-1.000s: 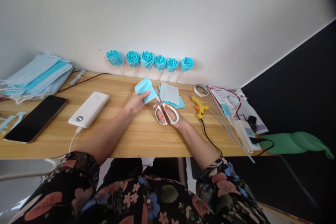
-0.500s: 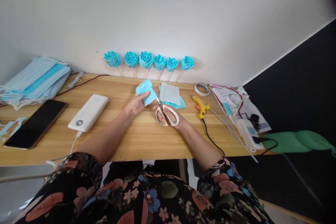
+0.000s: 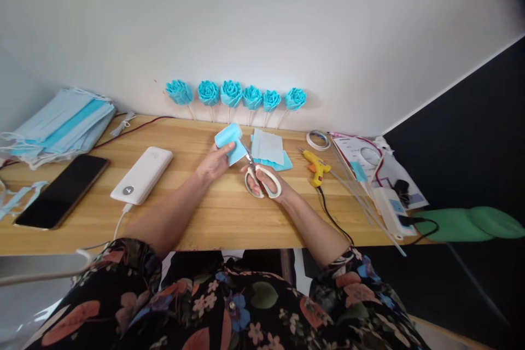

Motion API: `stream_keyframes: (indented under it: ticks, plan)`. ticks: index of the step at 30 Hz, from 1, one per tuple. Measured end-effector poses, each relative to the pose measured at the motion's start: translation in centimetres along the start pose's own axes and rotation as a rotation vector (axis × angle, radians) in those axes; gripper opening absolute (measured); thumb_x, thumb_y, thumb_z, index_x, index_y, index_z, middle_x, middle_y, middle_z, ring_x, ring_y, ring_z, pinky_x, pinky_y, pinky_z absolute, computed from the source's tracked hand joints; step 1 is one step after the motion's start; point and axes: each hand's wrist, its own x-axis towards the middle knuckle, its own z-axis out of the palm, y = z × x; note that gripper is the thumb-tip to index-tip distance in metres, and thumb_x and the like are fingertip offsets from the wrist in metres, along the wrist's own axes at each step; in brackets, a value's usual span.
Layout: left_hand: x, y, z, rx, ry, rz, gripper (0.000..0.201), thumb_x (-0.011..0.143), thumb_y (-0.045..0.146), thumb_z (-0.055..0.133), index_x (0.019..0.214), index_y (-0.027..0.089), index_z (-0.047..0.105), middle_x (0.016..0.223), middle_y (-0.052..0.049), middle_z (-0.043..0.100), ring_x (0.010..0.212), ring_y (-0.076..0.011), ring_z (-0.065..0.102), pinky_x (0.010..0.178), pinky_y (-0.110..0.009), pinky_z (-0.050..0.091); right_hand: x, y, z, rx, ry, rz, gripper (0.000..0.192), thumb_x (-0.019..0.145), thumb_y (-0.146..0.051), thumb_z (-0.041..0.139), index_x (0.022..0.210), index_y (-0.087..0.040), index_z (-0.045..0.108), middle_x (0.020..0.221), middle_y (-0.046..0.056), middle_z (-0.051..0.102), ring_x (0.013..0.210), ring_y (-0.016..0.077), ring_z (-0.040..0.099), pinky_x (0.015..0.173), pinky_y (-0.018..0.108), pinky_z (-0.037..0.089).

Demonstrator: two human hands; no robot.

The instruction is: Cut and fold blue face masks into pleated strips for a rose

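Blue mask fabric, folded into a small piece, is held up just above the wooden table, near the middle of its far half. The left hand is closed on its lower edge, with the thumb lying on top of the fabric and the other fingers under it. White-handled scissors are in the right hand; the fingers go through both handle loops and grip them. The blades point up and to the left and meet the right edge of the fabric. The blades look nearly closed, but I cannot tell this exactly.

Just behind the scissors, a small pile of cut blue pieces lies flat on the table. Six blue fabric roses on sticks lean against the white wall in a row. To the right of the hands lies a yellow glue gun with a black cable, and beyond it a roll of tape. On the left side there is a white power bank, a black phone near the table's front edge, and a stack of blue face masks by the wall.
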Motion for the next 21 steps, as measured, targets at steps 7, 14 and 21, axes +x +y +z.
stream_keyframes:
  ticks: [7, 14, 21]
  plan:
    - [0.29, -0.28, -0.52, 0.017, -0.06, 0.027, 0.062, 0.059, 0.018, 0.092, 0.116, 0.024, 0.068, 0.092, 0.002, 0.076, 0.091, -0.0181, 0.072, 0.094, -0.032, 0.052, -0.01, -0.12, 0.4, -0.002, 0.008, 0.023, 0.06, 0.082, -0.065, 0.068, 0.111, -0.013, 0.062, 0.062, -0.004, 0.055, 0.044, 0.0078, 0.047, 0.04, 0.022, 0.034]
    - [0.05, 0.32, -0.16, 0.024, -0.014, 0.031, 0.054, 0.058, 0.016, 0.092, 0.107, 0.019, 0.07, 0.094, -0.001, 0.076, 0.1, -0.0205, 0.07, 0.098, -0.032, 0.051, 0.12, 0.4, 0.27, 0.037, 0.087, 0.053, 0.057, 0.083, -0.063, 0.068, 0.11, -0.013, 0.064, 0.061, -0.005, 0.055, 0.042, 0.0071, 0.046, 0.039, 0.021, 0.032]
    - [0.05, 0.28, -0.16, 0.031, -0.001, 0.023, 0.061, 0.056, 0.015, 0.093, 0.112, 0.02, 0.07, 0.092, 0.0, 0.076, 0.095, -0.0203, 0.07, 0.095, -0.033, 0.052, 0.1, 0.45, 0.32, 0.101, 0.06, 0.038, 0.056, 0.083, -0.063, 0.068, 0.108, -0.014, 0.064, 0.061, -0.004, 0.056, 0.043, 0.0068, 0.045, 0.039, 0.021, 0.035]
